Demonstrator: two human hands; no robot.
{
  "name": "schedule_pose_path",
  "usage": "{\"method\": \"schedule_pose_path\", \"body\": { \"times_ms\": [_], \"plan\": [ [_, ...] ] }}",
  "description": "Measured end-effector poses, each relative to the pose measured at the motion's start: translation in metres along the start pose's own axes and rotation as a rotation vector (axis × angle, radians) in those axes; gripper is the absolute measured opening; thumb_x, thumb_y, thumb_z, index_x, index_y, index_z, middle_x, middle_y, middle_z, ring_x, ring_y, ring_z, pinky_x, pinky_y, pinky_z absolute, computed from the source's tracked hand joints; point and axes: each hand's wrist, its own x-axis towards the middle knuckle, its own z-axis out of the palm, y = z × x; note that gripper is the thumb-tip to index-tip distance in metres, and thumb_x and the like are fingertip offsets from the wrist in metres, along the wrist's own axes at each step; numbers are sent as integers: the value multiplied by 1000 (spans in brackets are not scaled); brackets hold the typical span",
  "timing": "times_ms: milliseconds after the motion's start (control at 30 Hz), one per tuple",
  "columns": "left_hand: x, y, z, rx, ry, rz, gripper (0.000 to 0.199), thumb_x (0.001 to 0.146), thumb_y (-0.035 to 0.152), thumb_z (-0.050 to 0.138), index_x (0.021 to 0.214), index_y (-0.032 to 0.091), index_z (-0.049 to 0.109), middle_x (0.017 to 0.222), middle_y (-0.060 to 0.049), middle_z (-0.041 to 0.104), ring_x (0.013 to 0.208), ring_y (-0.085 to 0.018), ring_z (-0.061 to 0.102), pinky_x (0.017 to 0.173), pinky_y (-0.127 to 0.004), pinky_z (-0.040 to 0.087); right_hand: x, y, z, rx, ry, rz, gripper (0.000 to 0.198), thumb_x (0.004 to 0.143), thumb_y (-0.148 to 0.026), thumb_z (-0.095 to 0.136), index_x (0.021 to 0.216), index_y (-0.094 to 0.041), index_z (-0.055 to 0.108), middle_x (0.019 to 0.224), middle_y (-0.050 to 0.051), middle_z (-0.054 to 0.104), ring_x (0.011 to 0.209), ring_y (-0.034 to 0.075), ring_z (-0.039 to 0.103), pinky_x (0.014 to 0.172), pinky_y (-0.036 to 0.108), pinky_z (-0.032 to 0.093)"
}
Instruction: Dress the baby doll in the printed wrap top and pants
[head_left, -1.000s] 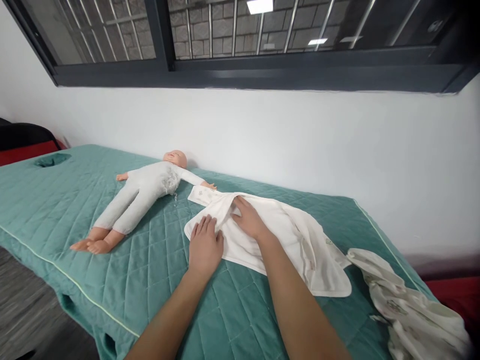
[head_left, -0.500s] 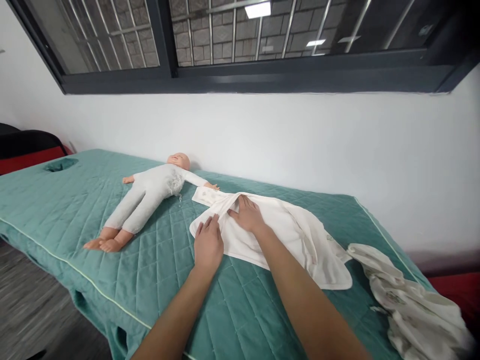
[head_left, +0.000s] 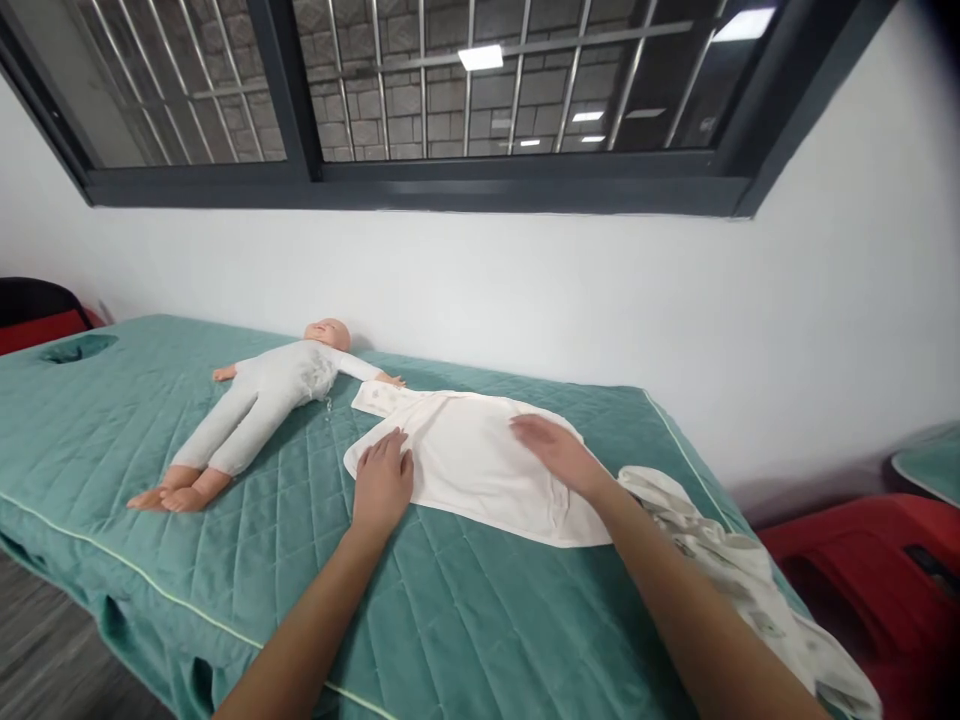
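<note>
A white baby garment (head_left: 472, 450) lies spread on the green quilted bed cover (head_left: 450, 620), one printed sleeve pointing toward the doll. My left hand (head_left: 384, 480) rests on its near left edge, fingers stretched out. Over the right part of the cloth is my right hand (head_left: 559, 452), its fingers extended and flat; whether it presses on the fabric I cannot tell. To the left a baby doll (head_left: 259, 400) in a white body suit lies on its back, one hand touching or close to the garment's sleeve.
A crumpled printed cloth (head_left: 727, 560) lies at the bed's right side, partly behind my right forearm. Beyond that edge stands a red plastic object (head_left: 862, 570). The white wall (head_left: 510, 300) and a dark window frame (head_left: 525, 185) run along the back.
My right hand has moved right across the garment, and the cloth there now lies smoother and flatter. My left hand stays at the garment's left edge. The view has shifted to the right.
</note>
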Motion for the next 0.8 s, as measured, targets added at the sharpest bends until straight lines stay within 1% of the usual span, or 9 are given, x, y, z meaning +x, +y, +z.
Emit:
{"method": "schedule_pose_path", "body": {
  "times_ms": [67,100,167,267,333,433,533,633,800],
  "plan": [
    [0,-2,1,-19,19,26,32,95,23,45,120,15,61,136,-12,60,128,-28,53,110,-48,41,-7,25,-21,-116,218,237,46,99,-40,29,127,-17,58,130,11,63,118,19,59,100,31,43],
    [0,-3,1,-27,28,34,31,94,23,45,119,15,62,135,-12,60,128,-28,53,110,-48,42,-10,36,-29,-184,254,351,42,97,-38,35,120,-16,62,123,12,66,112,21,61,94,32,45],
    [0,-5,3,-37,43,39,31,93,23,46,118,15,62,134,-12,61,127,-29,53,108,-50,43,-17,56,-41,-268,203,478,32,88,-39,51,100,-15,68,103,13,72,94,24,65,81,33,47],
    [0,-9,3,-58,55,35,30,92,24,46,116,15,62,132,-13,61,124,-29,54,107,-49,44,-26,72,-51,-260,60,471,24,74,-42,67,74,-18,68,75,5,70,72,20,63,66,28,43],
    [0,-10,4,-71,54,32,30,92,24,45,115,15,62,130,-13,62,122,-28,55,107,-47,45,-29,77,-56,-250,27,460,24,71,-42,70,70,-18,68,71,2,68,68,18,61,62,26,41],
    [0,-12,4,-75,44,30,29,92,24,45,115,17,61,126,-12,63,119,-26,57,105,-45,46,-29,82,-65,-266,116,527,30,80,-43,59,86,-16,70,86,7,70,80,21,63,66,28,41],
    [0,-13,3,-84,37,25,29,91,24,45,114,17,61,122,-11,65,116,-26,59,103,-44,47,-28,85,-70,-275,393,671,38,88,-41,47,107,-14,66,106,14,68,96,27,63,75,33,44],
    [-1,-11,2,-99,30,20,29,92,25,44,114,17,61,120,-11,65,114,-25,59,103,-43,47,-28,80,-69,-247,588,702,33,88,-32,48,111,-16,63,113,14,66,105,27,62,85,35,46],
    [-3,-9,-1,-114,31,11,29,91,25,44,113,18,61,119,-11,65,113,-25,59,101,-43,47,-36,68,-63,-298,503,715,39,90,-35,46,122,-16,57,129,17,57,118,31,57,95,41,46]
  ]
}}
